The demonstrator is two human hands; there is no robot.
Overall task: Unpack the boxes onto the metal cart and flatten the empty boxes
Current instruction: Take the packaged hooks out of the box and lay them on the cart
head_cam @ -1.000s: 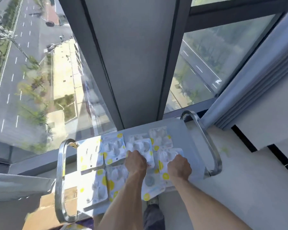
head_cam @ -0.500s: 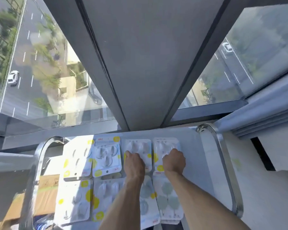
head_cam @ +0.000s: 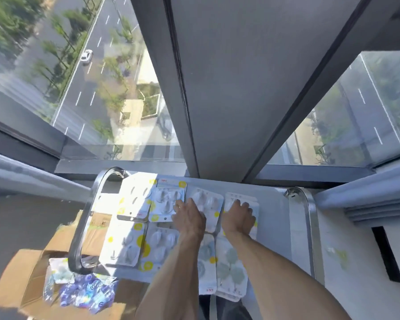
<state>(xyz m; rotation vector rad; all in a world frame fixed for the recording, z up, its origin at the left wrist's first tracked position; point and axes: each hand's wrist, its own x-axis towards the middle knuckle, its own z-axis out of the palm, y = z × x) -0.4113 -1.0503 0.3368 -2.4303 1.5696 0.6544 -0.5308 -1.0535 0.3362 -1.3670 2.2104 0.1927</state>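
A metal cart stands against the window, its top covered with several white-and-yellow blister packs of hooks laid in two rows. My left hand lies flat on a pack in the far row. My right hand presses the pack beside it, at the row's right end. An open cardboard box sits on the floor left of the cart, with blue and clear packets inside.
Chrome handle loops rise at the cart's left and right ends. A dark window pillar stands right behind the cart. Grey curtain folds hang at the right. Bare cart surface shows right of the packs.
The view has swung left and down, bringing the open box into sight. Both hands have stayed on the two far-row packs, shifting them little.
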